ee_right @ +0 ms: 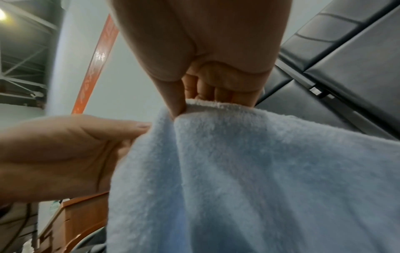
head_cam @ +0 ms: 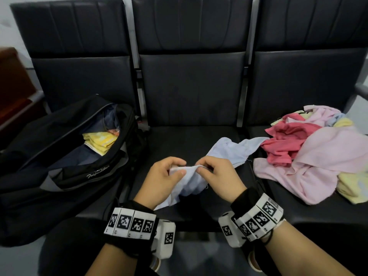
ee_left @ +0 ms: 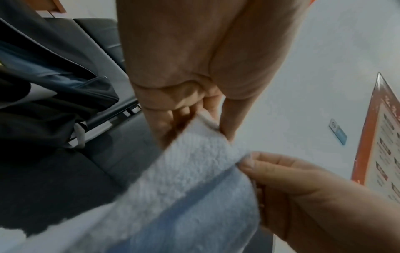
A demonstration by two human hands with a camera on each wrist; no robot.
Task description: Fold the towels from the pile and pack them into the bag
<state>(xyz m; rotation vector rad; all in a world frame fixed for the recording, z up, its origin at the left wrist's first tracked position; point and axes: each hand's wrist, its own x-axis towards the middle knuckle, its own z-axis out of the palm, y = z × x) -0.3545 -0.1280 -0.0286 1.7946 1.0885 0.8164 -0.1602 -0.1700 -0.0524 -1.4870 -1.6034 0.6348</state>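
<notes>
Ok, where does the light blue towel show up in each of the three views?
Head: light blue towel at centre, draped over the middle seat, its near edge pinched by both hands.
Left wrist: it fills the lower middle, running up to the left hand.
Right wrist: it covers the lower right, hanging from the right hand.
Shared landmark: the two thumbs pinching the towel's top edge close together.

Before you stands a row of three black padded vinyl seats joined by grey metal frame bars. Left of it you see a reddish-brown wooden cabinet against a pale grey wall, which carries an orange-framed notice board.
</notes>
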